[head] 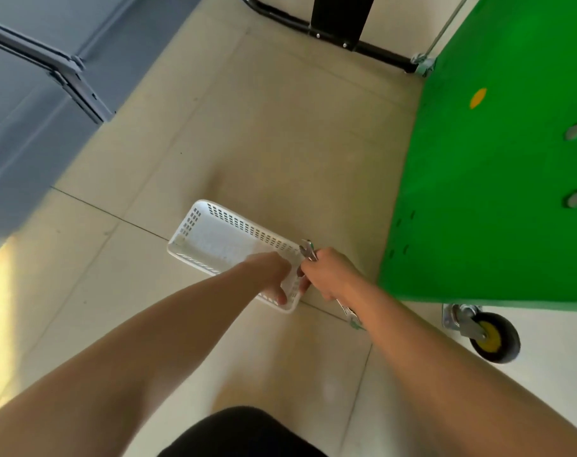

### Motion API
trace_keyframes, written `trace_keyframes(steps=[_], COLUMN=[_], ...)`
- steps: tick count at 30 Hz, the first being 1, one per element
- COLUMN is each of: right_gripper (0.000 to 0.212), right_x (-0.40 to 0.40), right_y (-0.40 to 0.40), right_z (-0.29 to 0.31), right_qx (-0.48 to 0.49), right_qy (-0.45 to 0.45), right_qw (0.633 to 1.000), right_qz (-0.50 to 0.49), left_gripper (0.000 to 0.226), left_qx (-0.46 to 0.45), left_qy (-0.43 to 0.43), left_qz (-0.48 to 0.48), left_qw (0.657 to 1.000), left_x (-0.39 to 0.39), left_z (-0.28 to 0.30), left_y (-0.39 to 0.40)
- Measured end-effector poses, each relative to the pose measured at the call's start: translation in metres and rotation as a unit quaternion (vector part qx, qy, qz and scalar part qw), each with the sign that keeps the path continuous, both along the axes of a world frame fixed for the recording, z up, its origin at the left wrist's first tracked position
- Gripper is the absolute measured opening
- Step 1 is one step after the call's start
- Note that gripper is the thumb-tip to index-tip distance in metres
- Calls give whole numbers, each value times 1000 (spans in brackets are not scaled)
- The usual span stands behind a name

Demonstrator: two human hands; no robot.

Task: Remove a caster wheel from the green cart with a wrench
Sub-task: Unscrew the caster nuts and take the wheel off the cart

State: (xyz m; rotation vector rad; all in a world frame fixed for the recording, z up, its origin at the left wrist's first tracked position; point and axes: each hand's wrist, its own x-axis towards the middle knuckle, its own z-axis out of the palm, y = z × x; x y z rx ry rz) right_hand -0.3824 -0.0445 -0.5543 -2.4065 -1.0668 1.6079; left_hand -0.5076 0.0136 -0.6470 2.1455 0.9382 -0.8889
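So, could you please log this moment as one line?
left hand: holds white basket | right hand: grips wrench | caster wheel: still on green cart

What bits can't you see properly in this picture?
- Head view: the wrench is mostly hidden in the right hand.
- The green cart is cut off by the right edge; only one caster wheel shows.
- The left hand covers the white basket corner.

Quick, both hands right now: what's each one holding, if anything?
Left hand: grips the near end of the white basket, fingers curled over its rim.
Right hand: closed around the wrench, whose head sticks out above the fist.
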Motion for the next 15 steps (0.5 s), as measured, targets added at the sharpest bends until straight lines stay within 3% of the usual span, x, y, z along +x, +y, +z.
trace_keyframes(steps=[4,9,15], right_gripper=[26,25,23], right_x=[5,10,11], right_y=[3,5,1], right_z=[1,4,14], right_qx=[6,20,23], right_qy=[1,9,25], right_qw=[1000,1000,999], right_qz=[6,-9,-32], left_gripper=[58,31,30], left_qx=[26,69,86], left_qy=[2,-10,-1], left_qz=[-24,-44,-20], left_qw=[999,997,996], left_x=[4,3,4], left_z=[-4,-5,2], left_y=[-2,-8,-13])
